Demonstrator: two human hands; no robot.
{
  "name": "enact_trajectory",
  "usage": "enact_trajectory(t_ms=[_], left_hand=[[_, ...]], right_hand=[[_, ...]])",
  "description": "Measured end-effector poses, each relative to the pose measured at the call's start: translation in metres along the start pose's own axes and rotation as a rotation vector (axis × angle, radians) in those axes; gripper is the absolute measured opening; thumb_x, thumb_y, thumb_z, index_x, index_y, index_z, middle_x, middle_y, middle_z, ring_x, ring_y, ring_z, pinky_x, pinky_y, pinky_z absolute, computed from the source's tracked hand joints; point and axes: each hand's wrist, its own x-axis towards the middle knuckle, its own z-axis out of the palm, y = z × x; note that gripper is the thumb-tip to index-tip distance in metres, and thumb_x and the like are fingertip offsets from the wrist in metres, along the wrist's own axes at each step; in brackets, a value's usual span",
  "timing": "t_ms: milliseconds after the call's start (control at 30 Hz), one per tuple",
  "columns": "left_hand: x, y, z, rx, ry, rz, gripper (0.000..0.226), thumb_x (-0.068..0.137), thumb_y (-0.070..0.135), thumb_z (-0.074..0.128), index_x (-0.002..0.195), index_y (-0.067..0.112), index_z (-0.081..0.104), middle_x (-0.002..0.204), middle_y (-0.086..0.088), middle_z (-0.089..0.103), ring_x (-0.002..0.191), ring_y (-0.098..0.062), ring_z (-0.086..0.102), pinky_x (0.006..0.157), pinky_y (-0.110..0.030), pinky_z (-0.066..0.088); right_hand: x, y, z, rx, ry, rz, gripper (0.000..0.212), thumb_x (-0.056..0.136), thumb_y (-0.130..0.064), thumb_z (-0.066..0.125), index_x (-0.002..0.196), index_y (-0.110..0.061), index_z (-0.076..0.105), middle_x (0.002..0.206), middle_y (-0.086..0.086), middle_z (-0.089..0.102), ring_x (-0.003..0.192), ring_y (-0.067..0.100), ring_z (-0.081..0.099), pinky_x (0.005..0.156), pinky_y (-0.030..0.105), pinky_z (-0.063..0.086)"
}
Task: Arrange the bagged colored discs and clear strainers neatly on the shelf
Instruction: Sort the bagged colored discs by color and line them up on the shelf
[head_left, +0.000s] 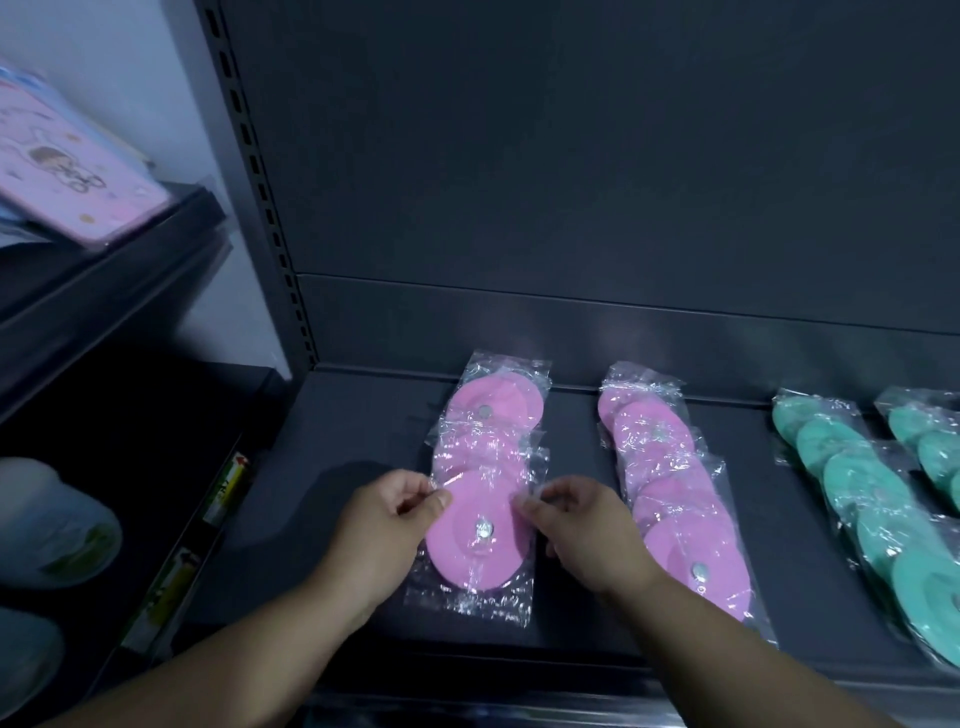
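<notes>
Dark grey metal shelf (337, 467) w/ matching back panel (571, 156) fills most of the view. A slotted upright (249, 156) bounds it on the left. Lighting is dim

Task items on the shelf deck, L to R:
1. Left pink row (488, 415): three bagged pink discs, each overlapping the one behind, running from near the back panel toward the front edge
2. Right pink row (670, 478): same layout but more bags. It is longer and angled slightly rightward toward the front. Bare shelf separates it from item 1
3. Teal row (857, 493): bagged teal discs, overlapped. The front end runs out at the frame's right edge
4. Second teal row (930, 441): far right, partly cut off

Front bag (467, 561) of item 1: clear plastic, holding one pink disc w/ a small metal stud (483, 530) at centre. Its rear end overlaps the middle bag. Whether that end is lifted off the bag below: cannot tell

Grip state:
- Left grip (384, 519): thumb and forefinger pinch the front bag's left edge near its rear end
- Right grip (582, 525): thumb and forefinger pinch the bag's right edge at approx. the same level. The right forearm crosses over the front end of the right pink row

Adjacent unit, left: the upper level carries a flat pink printed item (67, 171). The lower level holds white containers (47, 519), blurred. Yellow-green labels (228, 488) sit on the edge strip
</notes>
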Motion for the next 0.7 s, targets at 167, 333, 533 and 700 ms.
enact_trajectory(t_ms=[167,333,533,700], left_hand=[[0.016,0.0,0.005,0.198,0.064,0.003,0.014,0.088,0.028,0.066,0.087,0.015,0.06,0.085,0.002,0.067,0.074,-0.01,0.059,0.069,-0.023,0.049],[0.003,-0.009,0.004,0.335,-0.006,0.052,0.014,0.089,0.032,0.063,0.087,0.018,0.066,0.081,0.007,0.068,0.074,-0.005,0.061,0.066,-0.017,0.045],[-0.006,-0.02,0.001,0.364,-0.059,0.054,0.017,0.086,0.035,0.067,0.079,0.019,0.067,0.075,0.007,0.068,0.071,-0.006,0.061,0.066,-0.019,0.046],[0.0,-0.011,0.0,0.312,-0.017,0.043,0.02,0.086,0.032,0.067,0.078,0.014,0.068,0.08,-0.003,0.071,0.081,-0.021,0.065,0.074,-0.03,0.05]], right_hand=[[0.016,-0.004,0.001,-0.008,-0.006,0.029,0.032,0.077,-0.048,0.074,0.096,-0.024,0.063,0.086,-0.007,0.071,0.071,0.012,0.064,0.071,0.027,0.051],[0.008,0.003,0.003,-0.027,-0.144,0.042,0.017,0.077,-0.031,0.069,0.063,-0.021,0.069,0.061,-0.006,0.067,0.052,0.008,0.055,0.067,0.029,0.053],[0.0,0.011,-0.002,-0.038,-0.212,0.042,0.021,0.076,-0.028,0.071,0.061,-0.014,0.067,0.055,0.002,0.064,0.049,0.012,0.055,0.061,0.032,0.055],[0.005,0.011,-0.002,-0.098,-0.106,0.019,0.029,0.066,-0.038,0.076,0.083,-0.019,0.063,0.067,-0.001,0.069,0.06,0.013,0.062,0.066,0.034,0.057]])
